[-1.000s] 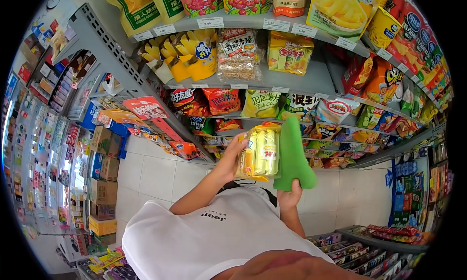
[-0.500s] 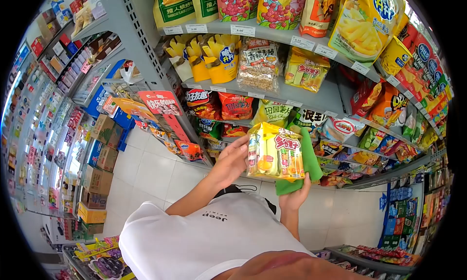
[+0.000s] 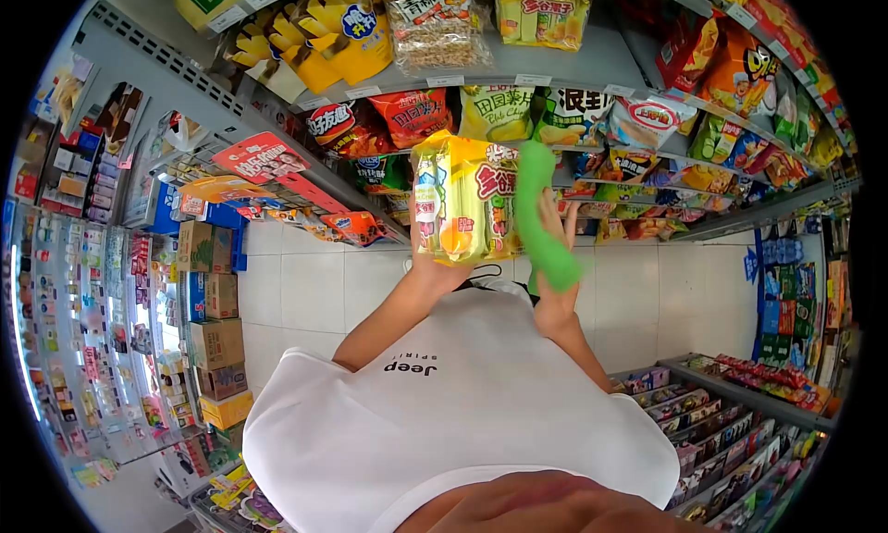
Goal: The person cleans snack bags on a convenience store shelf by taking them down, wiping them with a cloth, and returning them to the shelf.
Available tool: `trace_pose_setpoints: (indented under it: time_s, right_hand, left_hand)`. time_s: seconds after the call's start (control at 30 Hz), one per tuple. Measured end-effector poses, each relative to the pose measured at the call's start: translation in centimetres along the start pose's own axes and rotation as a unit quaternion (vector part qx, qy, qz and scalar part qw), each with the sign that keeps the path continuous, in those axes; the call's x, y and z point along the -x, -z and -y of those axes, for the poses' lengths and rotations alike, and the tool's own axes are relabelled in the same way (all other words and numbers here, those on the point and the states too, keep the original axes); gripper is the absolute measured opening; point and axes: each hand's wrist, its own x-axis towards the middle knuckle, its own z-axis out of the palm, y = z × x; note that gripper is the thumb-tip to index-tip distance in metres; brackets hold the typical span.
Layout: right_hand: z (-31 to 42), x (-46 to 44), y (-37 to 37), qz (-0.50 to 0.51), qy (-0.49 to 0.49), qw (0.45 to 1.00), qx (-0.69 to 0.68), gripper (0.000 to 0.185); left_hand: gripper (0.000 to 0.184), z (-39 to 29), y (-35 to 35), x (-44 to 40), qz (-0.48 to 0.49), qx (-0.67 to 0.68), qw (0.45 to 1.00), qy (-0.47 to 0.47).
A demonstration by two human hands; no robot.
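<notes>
In front of my chest, my left hand [image 3: 438, 274] grips a yellow snack pack [image 3: 460, 200] from below, its fingers hidden behind it. The pack is upright and shows wrapped sticks through a clear front. My right hand [image 3: 555, 220] is closed on a green cloth [image 3: 541, 223], which hangs in a blurred curved strip along the pack's right side. Whether the cloth touches the pack I cannot tell. A similar yellow pack [image 3: 543, 13] stands on the shelf above, beside a bag of grain sticks [image 3: 437, 24].
Grey shelves [image 3: 518, 68] full of snack bags rise ahead, with chip bags [image 3: 412, 117] just beyond the pack. Hanging snacks [image 3: 268, 186] jut out at left. Cardboard boxes [image 3: 217, 343] stack on the tiled floor [image 3: 305, 292]. A low rack [image 3: 731, 422] stands behind at right.
The snack pack has turned and moved up and left in view. My left hand has shifted under it. The green cloth has come from behind the pack to its right side.
</notes>
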Motion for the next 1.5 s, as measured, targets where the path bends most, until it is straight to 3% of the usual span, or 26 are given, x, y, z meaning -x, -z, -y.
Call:
trace_pose_setpoints:
  time_s: [0.03, 0.1, 0.17, 0.27, 0.4, 0.43, 0.47, 0.5, 0.53, 0.57, 0.6, 0.63, 0.73, 0.8, 0.83, 0.9, 1.0, 1.13, 1.17, 1.27, 1.3, 1.37, 1.43, 1.5]
  right_hand:
    - [0.6, -0.7, 0.6, 0.078, 0.1, 0.977, 0.17, 0.048]
    - [0.5, -0.8, -0.3, 0.072, 0.126, 0.98, 0.138, 0.048]
    - [-0.6, -1.3, -0.4, 0.072, 0.139, 0.98, 0.122, 0.05]
    - [-0.9, -3.4, -0.4, -0.04, 0.028, 0.999, -0.013, 0.049]
    - [-0.6, -0.8, -1.9, 0.048, 0.092, 0.99, 0.1, 0.053]
    - [-0.9, -0.4, -2.2, 0.046, 0.156, 0.981, 0.103, 0.055]
    - [-1.6, -0.5, -2.0, 0.034, 0.14, 0.987, 0.067, 0.055]
    - [-1.9, -1.4, -1.5, 0.021, 0.121, 0.992, 0.032, 0.055]
    - [-2.1, -1.5, -0.8, 0.008, 0.101, 0.995, -0.002, 0.056]
    - [-3.0, -0.6, -1.1, 0.005, 0.016, 0.996, -0.093, 0.058]
    - [-3.9, 0.4, -1.4, -0.016, -0.07, 0.978, -0.196, 0.061]
    - [-4.6, 1.2, -1.6, -0.052, -0.148, 0.944, -0.291, 0.065]
    - [-4.3, 1.3, -2.0, 0.013, 0.029, 0.999, -0.041, 0.069]
    - [-3.6, 0.8, -1.8, 0.042, 0.103, 0.992, 0.065, 0.068]
    - [-3.8, 0.4, -1.7, 0.031, 0.107, 0.993, 0.047, 0.067]
    - [-3.8, 1.6, -1.7, -0.012, -0.012, 0.992, -0.123, 0.063]
    - [-3.6, 2.1, -1.6, -0.092, -0.147, 0.936, -0.306, 0.059]
    - [-4.3, 3.1, -1.9, -0.133, -0.219, 0.87, -0.422, 0.058]
    - [-4.5, 3.1, -2.1, -0.144, -0.238, 0.849, -0.448, 0.057]
    - [-5.1, 2.5, -2.2, -0.176, -0.253, 0.818, -0.486, 0.057]
    - [-4.6, 2.1, -1.7, -0.167, -0.255, 0.822, -0.482, 0.058]
    - [-3.7, 2.4, -0.3, -0.112, -0.187, 0.894, -0.392, 0.06]
    - [-2.0, 1.2, 0.8, -0.031, -0.063, 0.973, -0.219, 0.057]
    - [0.5, -1.3, 2.5, 0.076, 0.116, 0.989, 0.046, 0.051]
  left_hand:
    - [0.073, 0.0, -0.3, 0.0, -0.019, 0.001, 0.999, 0.025]
    - [0.073, 0.0, -0.9, -0.3, -0.07, -0.015, 0.995, 0.069]
    - [0.071, 0.5, -0.7, -0.3, -0.055, -0.021, 0.996, 0.061]
    - [0.07, 1.4, -1.6, -0.6, -0.029, -0.079, 0.996, 0.019]
    - [0.068, 0.7, -2.2, -1.1, -0.02, -0.107, 0.994, -0.003]
    - [0.068, 0.6, -1.7, -1.2, 0.001, -0.098, 0.995, -0.004]
    - [0.069, 0.5, -1.1, -1.3, 0.021, -0.089, 0.996, -0.004]
    - [0.069, 0.4, -1.0, -1.3, -0.031, -0.162, 0.986, 0.007]
    - [0.069, 1.0, -1.1, -1.5, 0.001, -0.19, 0.982, -0.017]
    - [0.071, 1.4, -1.3, -1.6, 0.03, -0.215, 0.975, -0.042]
    - [0.077, 1.9, -3.6, -1.8, -0.005, -0.297, 0.949, -0.103]
    - [0.08, 1.8, -2.9, -1.9, 0.03, -0.329, 0.939, -0.094]
    - [0.071, 1.8, -2.8, -2.3, -0.002, -0.199, 0.978, -0.066]
    - [0.072, 1.6, -3.0, -2.4, -0.031, -0.18, 0.981, -0.064]
    - [0.072, 1.6, -3.1, -2.5, -0.044, -0.194, 0.978, -0.06]
    - [0.07, 1.6, -3.2, -2.5, -0.03, -0.217, 0.975, -0.041]
    - [0.071, 1.3, -3.6, -2.3, 0.012, -0.29, 0.957, -0.024]
    - [0.066, 1.7, -0.9, -1.6, -0.011, -0.285, 0.958, -0.028]
    - [0.064, 1.7, -0.2, -1.7, -0.034, -0.212, 0.976, 0.032]
    - [0.064, 2.1, 1.0, -1.9, -0.059, -0.151, 0.983, 0.081]
    - [0.061, 2.2, 0.8, -2.0, -0.063, -0.152, 0.984, 0.073]
    - [0.056, 2.1, 0.4, -2.0, -0.066, -0.18, 0.981, 0.042]
    - [0.051, 2.0, 0.6, -2.2, -0.075, -0.212, 0.974, 0.008]
    - [0.046, 2.0, 1.6, -2.7, -0.091, -0.248, 0.964, -0.028]
